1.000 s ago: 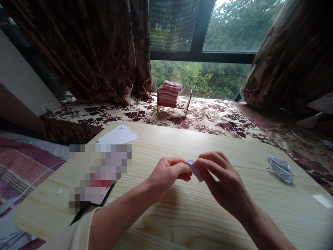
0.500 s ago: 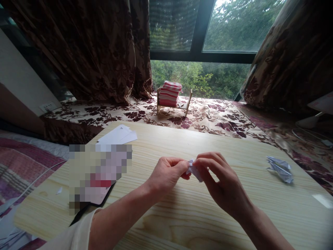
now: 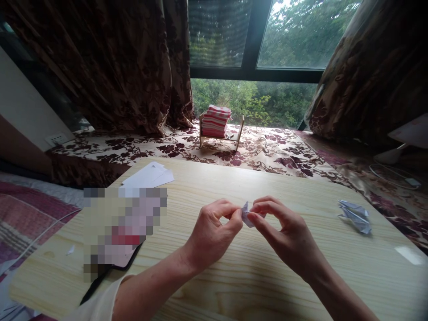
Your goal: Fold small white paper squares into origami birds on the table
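Left fingers: thumb and forefinger closed in a pinch on the near-left edge of the paper. Right fingers: likewise nearly closed, thumb and forefinger on its other side. Paper is small, creased, a point standing up; seems held above the middle of the table, judging by the shadows below. Two-sided grip presumably steadies so light a piece and leaves both thumbs able to work the creases. Exact fold hidden by the fingers.

Outward: a folded piece lies at the table's right end, well apart from both hands; probably set there to avoid crushing. Sheets lie overlapping at the table's far left corner, likely to keep them flat and out of the way. On the table's left part, a masked item, contents unreadable; further left, a scrap. Beyond the table's far edge, a stand bears stacked cloths, its uprights presumably there to stop the stack sliding.
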Demonstrator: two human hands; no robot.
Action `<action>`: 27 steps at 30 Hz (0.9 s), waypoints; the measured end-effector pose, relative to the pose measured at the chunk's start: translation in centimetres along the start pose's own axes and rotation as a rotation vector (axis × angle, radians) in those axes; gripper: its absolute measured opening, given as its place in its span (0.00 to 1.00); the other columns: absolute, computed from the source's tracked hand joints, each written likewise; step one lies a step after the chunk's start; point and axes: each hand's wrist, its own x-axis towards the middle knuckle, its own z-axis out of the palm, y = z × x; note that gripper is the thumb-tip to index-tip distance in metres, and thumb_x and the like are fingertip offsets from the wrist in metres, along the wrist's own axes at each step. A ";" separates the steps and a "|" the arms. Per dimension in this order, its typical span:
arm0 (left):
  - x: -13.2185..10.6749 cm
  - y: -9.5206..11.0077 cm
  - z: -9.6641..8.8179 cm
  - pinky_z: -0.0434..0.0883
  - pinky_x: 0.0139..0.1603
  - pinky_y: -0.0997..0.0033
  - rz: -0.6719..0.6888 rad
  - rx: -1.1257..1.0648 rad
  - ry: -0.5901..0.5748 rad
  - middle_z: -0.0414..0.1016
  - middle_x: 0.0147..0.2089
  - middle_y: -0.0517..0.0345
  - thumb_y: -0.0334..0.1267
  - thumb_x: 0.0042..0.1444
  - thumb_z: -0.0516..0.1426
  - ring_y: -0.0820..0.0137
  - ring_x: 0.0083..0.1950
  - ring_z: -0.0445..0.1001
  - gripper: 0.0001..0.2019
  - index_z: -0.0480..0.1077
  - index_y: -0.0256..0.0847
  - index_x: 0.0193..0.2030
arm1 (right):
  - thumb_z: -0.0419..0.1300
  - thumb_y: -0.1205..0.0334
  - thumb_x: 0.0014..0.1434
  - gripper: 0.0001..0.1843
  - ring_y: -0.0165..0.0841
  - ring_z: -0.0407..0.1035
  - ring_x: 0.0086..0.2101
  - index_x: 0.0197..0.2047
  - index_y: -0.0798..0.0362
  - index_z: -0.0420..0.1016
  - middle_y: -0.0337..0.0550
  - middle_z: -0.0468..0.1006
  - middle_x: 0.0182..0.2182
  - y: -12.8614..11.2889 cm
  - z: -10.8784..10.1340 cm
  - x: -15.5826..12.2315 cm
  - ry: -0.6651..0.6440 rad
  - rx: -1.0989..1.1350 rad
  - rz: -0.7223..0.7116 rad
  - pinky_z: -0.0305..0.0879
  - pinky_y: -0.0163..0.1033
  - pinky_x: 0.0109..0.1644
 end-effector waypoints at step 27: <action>0.7 -0.6 -0.4 0.68 0.42 0.70 -0.111 -0.073 0.037 0.75 0.37 0.54 0.36 0.54 0.58 0.68 0.39 0.72 0.08 0.77 0.38 0.38 | 0.54 0.63 0.63 0.10 0.32 0.65 0.35 0.30 0.54 0.70 0.42 0.71 0.32 0.7 -1.2 0.7 -0.015 -0.010 -0.010 0.61 0.37 0.38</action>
